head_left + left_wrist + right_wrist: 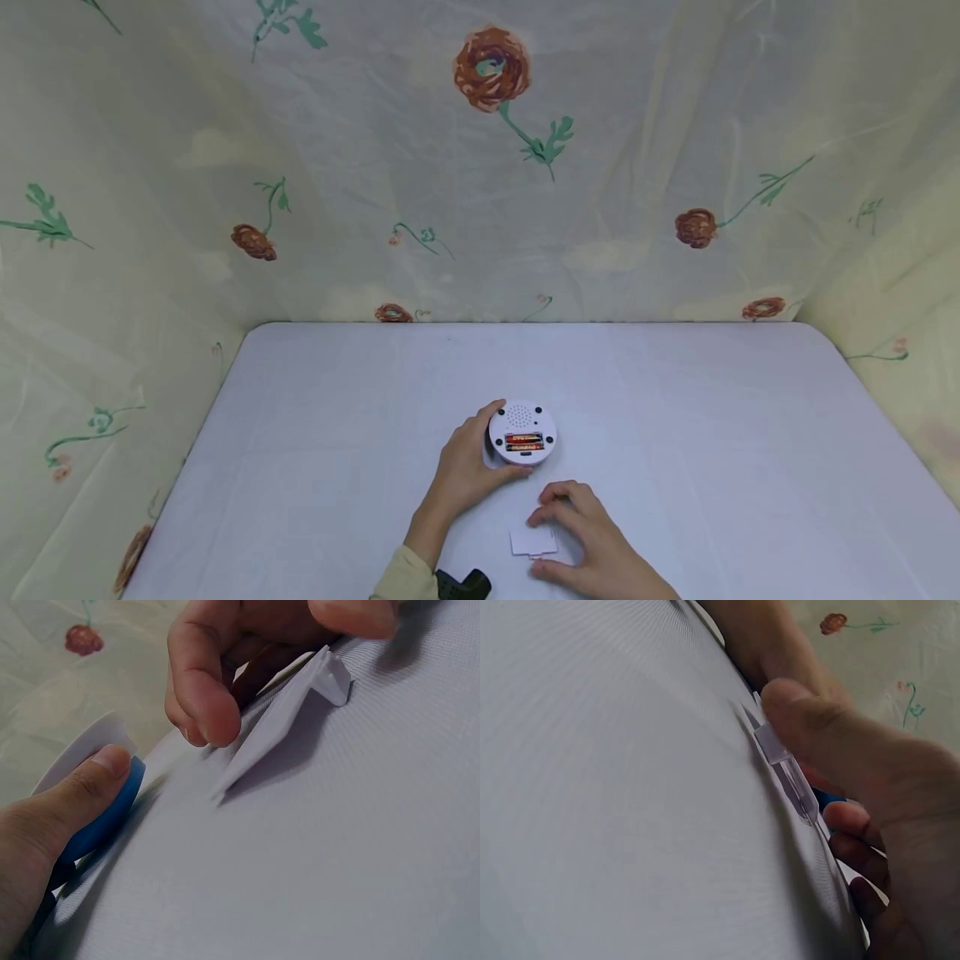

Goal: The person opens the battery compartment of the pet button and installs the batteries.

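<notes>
My left hand (471, 467) grips the rim of a round white battery-powered device (517, 415), thumb at the near side and fingers at the far left. The device's underside faces up, showing speaker holes, dark feet and two red-and-black batteries (523, 442) in an uncovered compartment. A blue band (112, 806) runs around its side in the left wrist view. Nearer the front, a small white battery cover (532, 542) lies on the table, tilted on its tab. Over it hovers my right hand (592, 533), thumb and bent fingers spread either side; contact with the cover is unclear.
The white-covered table (337, 433) stretches around both hands. A black curved object (465, 586) sits beside the left wrist at the bottom edge. Flower-patterned cloth (360, 150) hangs behind the table and along both sides.
</notes>
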The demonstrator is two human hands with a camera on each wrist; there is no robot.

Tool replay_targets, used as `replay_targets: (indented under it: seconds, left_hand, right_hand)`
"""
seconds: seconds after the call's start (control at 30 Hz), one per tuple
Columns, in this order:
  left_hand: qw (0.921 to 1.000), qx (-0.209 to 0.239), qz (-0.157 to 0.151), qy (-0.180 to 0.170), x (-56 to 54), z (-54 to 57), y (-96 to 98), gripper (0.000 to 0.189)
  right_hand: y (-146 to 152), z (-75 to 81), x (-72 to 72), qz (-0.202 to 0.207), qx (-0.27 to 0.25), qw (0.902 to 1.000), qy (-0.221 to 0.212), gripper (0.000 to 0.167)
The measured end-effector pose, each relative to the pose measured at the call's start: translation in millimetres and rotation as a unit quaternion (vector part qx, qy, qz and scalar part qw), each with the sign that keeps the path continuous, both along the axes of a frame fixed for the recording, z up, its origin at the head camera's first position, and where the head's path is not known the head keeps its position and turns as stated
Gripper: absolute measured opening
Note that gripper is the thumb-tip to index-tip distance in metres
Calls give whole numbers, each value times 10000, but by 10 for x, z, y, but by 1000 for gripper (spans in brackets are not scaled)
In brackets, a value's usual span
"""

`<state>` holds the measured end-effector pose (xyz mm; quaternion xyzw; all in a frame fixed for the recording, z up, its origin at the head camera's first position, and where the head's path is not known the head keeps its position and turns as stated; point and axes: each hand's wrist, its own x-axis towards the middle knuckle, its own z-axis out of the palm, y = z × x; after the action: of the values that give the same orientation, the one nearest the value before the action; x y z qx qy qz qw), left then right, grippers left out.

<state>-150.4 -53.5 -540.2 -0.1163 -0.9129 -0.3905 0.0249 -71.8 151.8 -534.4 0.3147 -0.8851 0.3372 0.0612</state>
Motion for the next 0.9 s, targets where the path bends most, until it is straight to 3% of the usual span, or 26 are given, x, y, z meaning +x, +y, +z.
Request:
replay_targets:
  seconds: [0.43, 0.67, 0.9]
  left_hand:
    - [10000, 2, -27, -21, -11, -1, 18, 97]
    - [10000, -19, 26, -35, -8, -6, 12, 97]
    - [10000, -65, 55, -39, -10, -16, 2, 98]
  right_hand:
    - [9, 0, -9, -35, 50, 9999, 111, 35]
    - [-7, 7, -34, 122, -129, 9987, 484, 38]
    - [4, -21, -47, 141, -249, 9994, 215, 37]
